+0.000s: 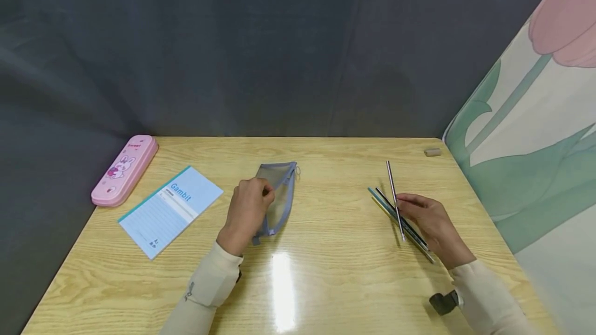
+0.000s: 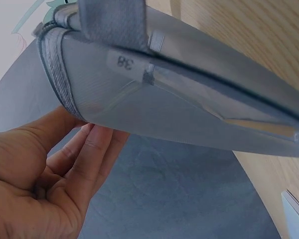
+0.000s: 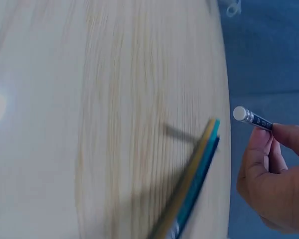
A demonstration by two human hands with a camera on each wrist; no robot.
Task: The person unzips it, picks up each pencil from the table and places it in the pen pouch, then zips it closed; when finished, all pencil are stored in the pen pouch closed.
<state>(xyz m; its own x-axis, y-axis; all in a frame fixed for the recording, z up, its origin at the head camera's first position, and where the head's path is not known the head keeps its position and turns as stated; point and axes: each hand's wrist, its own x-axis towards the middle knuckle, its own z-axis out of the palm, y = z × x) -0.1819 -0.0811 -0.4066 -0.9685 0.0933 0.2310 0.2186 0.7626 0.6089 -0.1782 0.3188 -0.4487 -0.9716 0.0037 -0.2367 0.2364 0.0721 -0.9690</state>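
In the head view my left hand is over a grey-blue mesh zip pouch. The left wrist view shows its thumb and fingers pinching the pouch's edge, with the zip side gaping a little. My right hand holds a slim, shiny pencil between thumb and fingertips, tilted above the table. A white eraser tip caps the pencil's end in the right wrist view. Beneath that hand several more pencils, teal, yellowish and dark, lie together in a loose bundle.
On the left of the wooden table lies a blue notebook marked Gambit. A pink pencil case with a rabbit picture is beyond it. A small tan cylinder lies at the back right corner. A dark curtain hangs behind.
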